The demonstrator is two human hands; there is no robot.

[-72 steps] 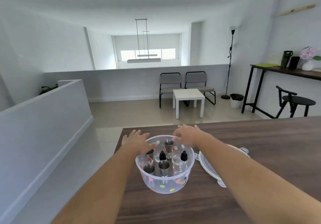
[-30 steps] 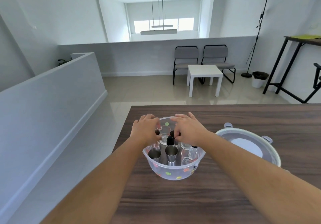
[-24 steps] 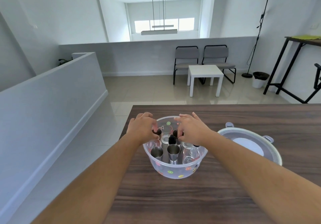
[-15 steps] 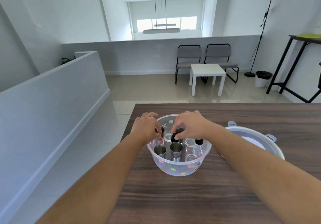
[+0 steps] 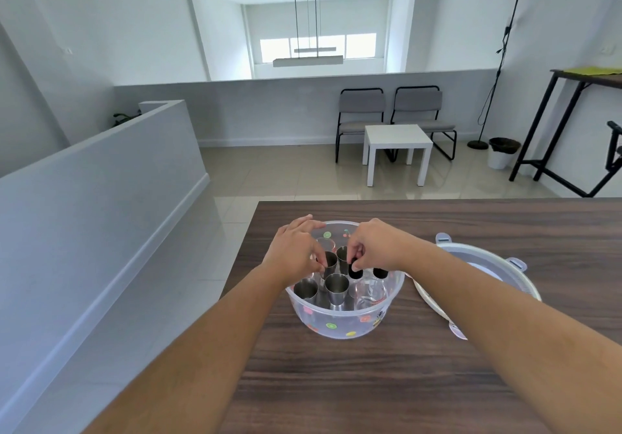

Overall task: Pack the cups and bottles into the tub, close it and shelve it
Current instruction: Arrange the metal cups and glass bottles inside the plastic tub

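Note:
A clear plastic tub (image 5: 343, 327) with coloured fruit stickers stands on the dark wooden table (image 5: 370, 383). Inside it stand several steel cups (image 5: 336, 287), glass cups and black-capped bottles. My left hand (image 5: 296, 251) reaches into the tub and pinches the rim of a steel cup (image 5: 329, 262). From the other side my right hand (image 5: 373, 248) pinches the black cap of a small bottle (image 5: 354, 271). The tub's white lid (image 5: 484, 275) lies on the table to the right, partly behind my right forearm.
The table's left edge runs just left of the tub, with tiled floor and a low grey wall beyond. Across the room are two chairs, a small white table (image 5: 397, 144), a floor lamp, a bin and a tall dark side table (image 5: 585, 76).
Both hands went from resting on the tub's rim to reaching inside among the cups and bottles. My view has tilted down and come closer to the tub.

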